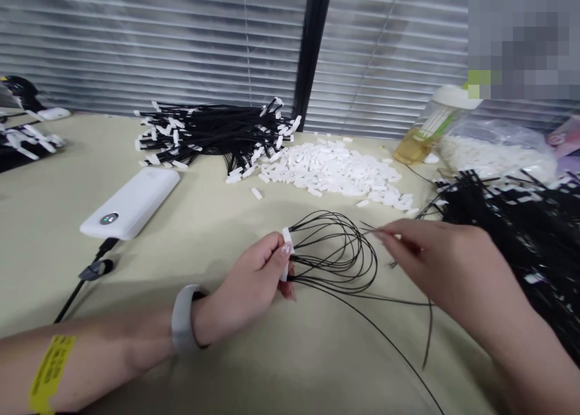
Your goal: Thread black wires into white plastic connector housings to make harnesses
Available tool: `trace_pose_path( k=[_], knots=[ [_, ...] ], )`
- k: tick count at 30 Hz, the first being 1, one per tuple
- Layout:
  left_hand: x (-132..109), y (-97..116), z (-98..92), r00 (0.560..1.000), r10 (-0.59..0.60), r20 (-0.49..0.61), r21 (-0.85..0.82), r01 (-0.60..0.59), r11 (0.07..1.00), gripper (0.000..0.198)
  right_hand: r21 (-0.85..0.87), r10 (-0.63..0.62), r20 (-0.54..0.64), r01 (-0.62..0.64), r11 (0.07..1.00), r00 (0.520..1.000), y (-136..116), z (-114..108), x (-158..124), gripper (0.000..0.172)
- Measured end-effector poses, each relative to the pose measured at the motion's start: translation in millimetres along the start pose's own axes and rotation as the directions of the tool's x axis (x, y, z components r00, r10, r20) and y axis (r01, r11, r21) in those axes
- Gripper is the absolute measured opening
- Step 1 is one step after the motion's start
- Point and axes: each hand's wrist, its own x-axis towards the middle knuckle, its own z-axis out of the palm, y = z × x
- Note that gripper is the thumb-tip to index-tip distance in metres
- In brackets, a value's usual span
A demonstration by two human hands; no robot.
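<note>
Cream tabletop [226, 379] underneath it all, a tangled heap of black wires [521, 234] crowding your right forearm, a mound of small white plastic pieces [335, 167] beyond. Your bare right hand [446, 264] seems to pinch a thin black wire end [366, 225] (just a whisker past the fingertips!). Your bare left hand [247, 282] grips firmly, thumb on top; between the two balloons a bundle of looped thin black wires [333, 261]. Careful: those overlapping loops could snag under a tug, and a slack left thumb might let things twist. Gripped there, mid-table: a slim white plastic connector [289, 240], long axis running roughly away from you, wired side facing right.
</note>
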Motion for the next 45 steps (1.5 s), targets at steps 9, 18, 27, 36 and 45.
trace_pose_path(
  k=[9, 18, 27, 36, 45],
  knots=[
    [-0.2, 0.2, -0.9, 1.0, -0.014, -0.008, -0.007, 0.014, 1.0, 0.026, 0.917, 0.659, -0.286, -0.001, 0.399, 0.696, 6.5, -5.0, 15.7, 0.018],
    [0.0, -0.1, -0.5, 1.0, 0.0, 0.029, 0.048, -0.001, 0.999, 0.026, 0.75, 0.134, 0.03, -0.111, 0.652, 0.991, -21.6, 19.6, -4.7, 0.058],
    [-0.7, -0.8, -1.2, 0.999, 0.007, 0.05, 0.046, -0.009, 0.999, 0.025, 0.546, -0.082, 0.107, 0.01, 0.838, 0.991, -33.5, 18.7, -3.8, 0.016],
    [0.0, -0.9, -1.7, 0.999, -0.001, 0.043, 0.056, -0.002, 0.998, 0.026, 0.606, -0.178, 0.25, -0.01, 0.795, 0.952, -36.0, 9.1, -2.1, 0.016],
    [-0.1, -2.4, -2.1, 0.999, 0.009, 0.039, 0.04, -0.011, 0.999, 0.026, 0.673, -0.25, 0.286, -0.008, 0.739, 0.925, -34.1, 9.2, -0.7, 0.017]
  ],
)
